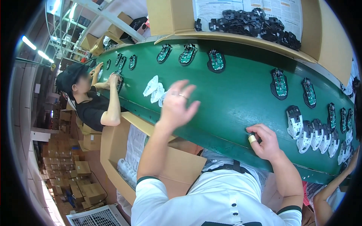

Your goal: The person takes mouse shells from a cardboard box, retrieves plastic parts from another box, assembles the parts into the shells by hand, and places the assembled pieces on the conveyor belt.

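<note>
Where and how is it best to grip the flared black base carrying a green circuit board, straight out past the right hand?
Probably pinched across the long sides of the flared black base, from the person's side: its black edge shows around the exposed green circuit board, and the tan cardboard box stands past its far end.

No words or numbers can be made out for certain. Fine print in columns, with blue and orange blocks, covers the paper (281, 9) lining the upper carton (320, 37), too small to read. Blurred print also marks the sheet (135, 145) inside the lower carton (111, 150), likewise illegible.
</note>
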### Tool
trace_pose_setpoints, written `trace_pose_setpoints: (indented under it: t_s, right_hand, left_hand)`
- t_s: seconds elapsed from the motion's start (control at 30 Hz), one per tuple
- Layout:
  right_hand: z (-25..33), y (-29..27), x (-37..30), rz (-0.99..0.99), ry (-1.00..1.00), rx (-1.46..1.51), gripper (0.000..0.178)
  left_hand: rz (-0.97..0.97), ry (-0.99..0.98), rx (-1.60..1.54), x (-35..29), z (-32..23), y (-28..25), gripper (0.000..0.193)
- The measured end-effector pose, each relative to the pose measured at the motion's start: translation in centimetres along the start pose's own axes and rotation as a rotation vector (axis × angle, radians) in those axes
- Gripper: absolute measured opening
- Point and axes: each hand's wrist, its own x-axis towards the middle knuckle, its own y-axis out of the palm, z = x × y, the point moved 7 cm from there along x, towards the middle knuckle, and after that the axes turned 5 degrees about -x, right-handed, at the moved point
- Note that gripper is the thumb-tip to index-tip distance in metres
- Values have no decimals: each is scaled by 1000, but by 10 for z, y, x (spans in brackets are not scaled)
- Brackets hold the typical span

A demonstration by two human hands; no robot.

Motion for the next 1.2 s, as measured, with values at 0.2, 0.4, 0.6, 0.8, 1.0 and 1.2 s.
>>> trace_pose_setpoints:
  t_s: [0.2, 0.4, 0.6, 0.8, 1.0, 1.2]
  right_hand:
    - [1, -1, -1, -11, 2, -29, 27]
    - [16, -23, 26, 298, 148, -102, 38]
    - [56, -101, 144, -9, -52, -139, 37]
    - [-1, -120, 315, -42, 6, -710, 38]
    - [-79, -94, 365, 269, 278, -669, 39]
    - [-71, -104, 364, 242, 263, -863, 36]
  left_hand:
    - [145, -270, 248, -45, 75, 25, 64]
    - [164, -318, -310, -13, 50, 30, 60]
    - [346, 76, -267, 15, -14, 74, 63]
    - [367, 101, -433, 10, 2, 74, 66]
    - [361, 81, -515, 9, -1, 78, 66]
    - [359, 59, -475, 11, 6, 74, 66]
